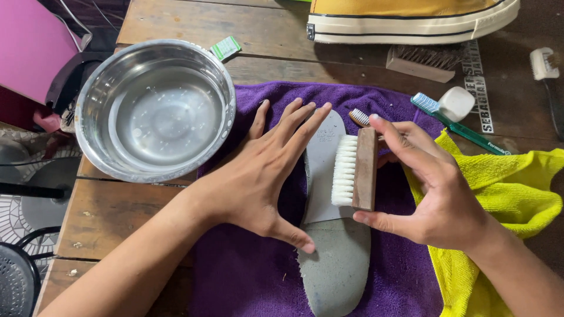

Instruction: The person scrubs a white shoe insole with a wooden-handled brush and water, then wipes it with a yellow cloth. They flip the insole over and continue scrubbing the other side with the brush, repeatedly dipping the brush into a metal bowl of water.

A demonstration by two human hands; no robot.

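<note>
A grey shoe insole [335, 252] lies lengthwise on a purple towel [247, 276]. My left hand [264, 176] rests flat on the towel with fingers spread, its thumb and fingertips against the insole's left edge. My right hand [429, 194] grips a wooden brush with white bristles [355, 170], held on its side over the insole's upper half, bristles facing left.
A steel bowl of water [155, 108] stands at the left on the wooden table [111, 214]. A yellow cloth [505, 188] lies at the right. Behind are a yellow sneaker [411, 20], a dark-bristled brush [423, 61], a teal toothbrush [458, 126], a small brush [359, 117] and a white-headed brush [543, 64].
</note>
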